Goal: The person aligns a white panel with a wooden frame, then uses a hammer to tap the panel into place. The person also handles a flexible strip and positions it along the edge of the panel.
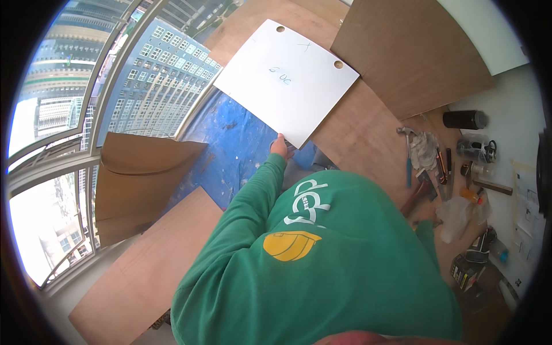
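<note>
A white cabinet door panel [287, 80] with two round holes and handwritten marks lies ahead of me, tilted across the wooden boards. My left hand [280, 148] grips its near corner, thumb on the upper face and fingers partly hidden at the edge. Off to the right, my right hand [425, 214] reaches down among the tools, beside a crumpled clear plastic bag [457, 219] and a dark red tool [422, 187]. Its fingers are small and partly hidden, so I cannot make out whether it holds anything.
Blue sheeting [230, 144] covers the floor on the left, beside a brown cardboard piece [138, 190] and the window. Plywood boards [362, 121] lie ahead. A hammer [409, 155], a black cylinder [464, 119] and an orange-capped bottle [470, 195] sit on the right.
</note>
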The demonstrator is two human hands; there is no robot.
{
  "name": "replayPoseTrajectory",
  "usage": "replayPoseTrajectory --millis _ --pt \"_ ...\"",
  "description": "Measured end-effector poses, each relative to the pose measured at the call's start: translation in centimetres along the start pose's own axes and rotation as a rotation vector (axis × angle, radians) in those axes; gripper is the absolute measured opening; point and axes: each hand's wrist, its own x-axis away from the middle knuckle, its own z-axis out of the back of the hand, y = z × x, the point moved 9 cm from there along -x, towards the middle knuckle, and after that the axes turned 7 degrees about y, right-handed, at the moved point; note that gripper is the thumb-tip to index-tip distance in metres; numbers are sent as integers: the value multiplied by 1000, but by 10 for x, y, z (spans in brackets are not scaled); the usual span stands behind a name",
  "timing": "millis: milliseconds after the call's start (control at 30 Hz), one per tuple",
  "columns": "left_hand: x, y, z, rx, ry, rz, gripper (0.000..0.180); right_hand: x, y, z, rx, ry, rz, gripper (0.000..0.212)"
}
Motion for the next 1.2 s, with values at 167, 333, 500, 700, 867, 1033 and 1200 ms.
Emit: replayPoseTrajectory --millis 167,333,500,700,867,1033,1200 --pt "-2 -12 3 -137 11 -114 54 -10 -11 17 -231 55 3 51" --pt "-2 -7 -26 -235 -86 -221 51 -46 -52 45 -380 84 126 52" --pt "2 15 12 -462 123 -465 51 -17 -120 56 -336 65 196 53" --pt "64 94 -8 -1070 324 -1010 72 8 -121 61 -266 62 233 52" --pt "42 150 -23 -1371 260 -1013 75 21 -114 65 -228 120 251 50" --pt "-15 226 22 -1264 488 -917 74 46 -115 100 -170 96 249 49" --pt "-75 250 36 -938 568 -680 78 73 -47 141 -190 194 139 46"
